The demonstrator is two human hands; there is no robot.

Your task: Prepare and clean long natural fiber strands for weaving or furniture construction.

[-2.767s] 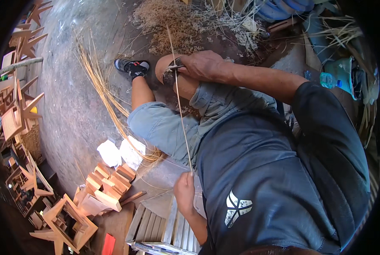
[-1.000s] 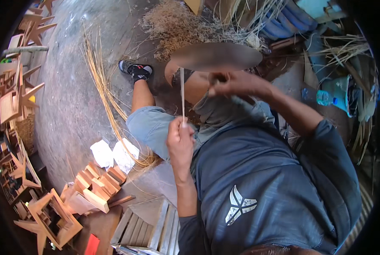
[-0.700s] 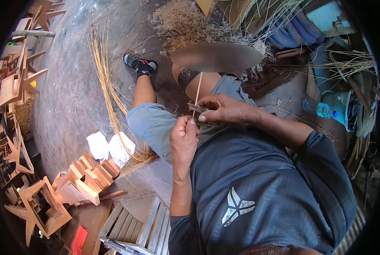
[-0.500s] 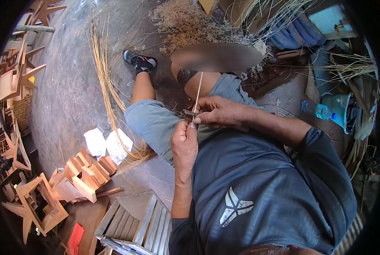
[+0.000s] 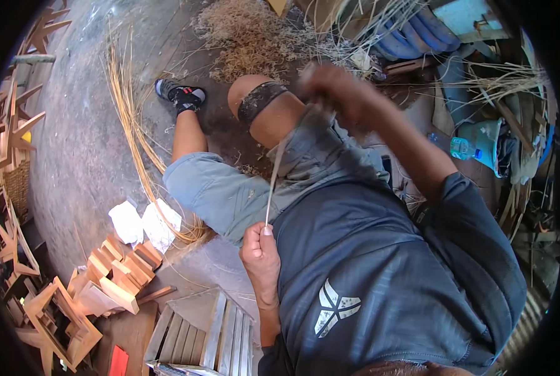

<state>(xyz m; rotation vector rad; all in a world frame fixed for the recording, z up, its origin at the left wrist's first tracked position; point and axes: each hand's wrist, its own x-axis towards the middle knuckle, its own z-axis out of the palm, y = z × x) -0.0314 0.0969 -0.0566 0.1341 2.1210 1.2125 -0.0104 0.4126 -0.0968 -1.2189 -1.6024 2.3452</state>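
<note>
1. Over the person's lap, a single pale rattan-like strip slanted up from the left hand, whose fingers were curled tightly around its lower end; the far end blurred out against the grey shorts.
2. The right hand was apart from the strip, raised beyond the right thigh near the banded knee; it was too blurred to tell whether it was empty or gripping something.
3. The work seemed partway along: the heap of curled shavings on the floor suggested plenty of paring already done, while the strip in hand looked unfinished.
4. What was left could not be counted; a long bundle of strips lay on the floor, either finished or waiting.
5. No writing could be read: the black shirt bore a pale, pointed emblem without legible letters, the water bottle was too small to make out, and the white sheets showed nothing readable.
</note>
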